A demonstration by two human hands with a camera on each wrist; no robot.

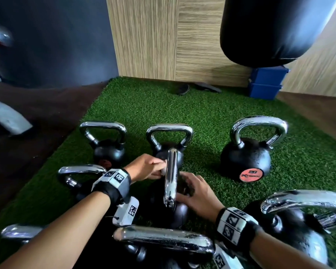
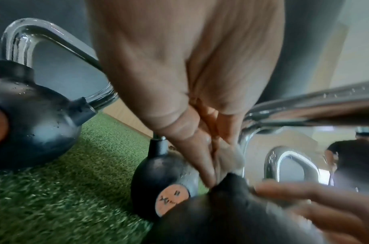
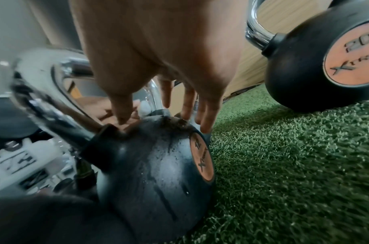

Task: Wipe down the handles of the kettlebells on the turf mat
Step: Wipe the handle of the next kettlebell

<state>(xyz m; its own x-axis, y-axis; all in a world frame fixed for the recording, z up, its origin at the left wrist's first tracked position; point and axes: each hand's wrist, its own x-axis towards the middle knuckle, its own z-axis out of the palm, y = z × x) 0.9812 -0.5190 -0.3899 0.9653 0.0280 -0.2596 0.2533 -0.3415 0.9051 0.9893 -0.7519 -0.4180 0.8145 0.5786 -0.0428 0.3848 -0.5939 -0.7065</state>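
kettlebells [image 1: 245, 160] crowd the near turf mat [image 1: 202, 117] closely; open turf lies behind the far row.

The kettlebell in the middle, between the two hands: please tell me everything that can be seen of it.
The black round kettlebell with the chrome handle stands upright on the green turf mat, its handle loop seen edge-on from the head camera. The body looks matte and spotted with droplets, and bears an orange disc label on its side. The left hand presses a small white wipe against the far leg of the handle. The right hand rests on top of the body with its fingers straight. Other kettlebells stand close around it.
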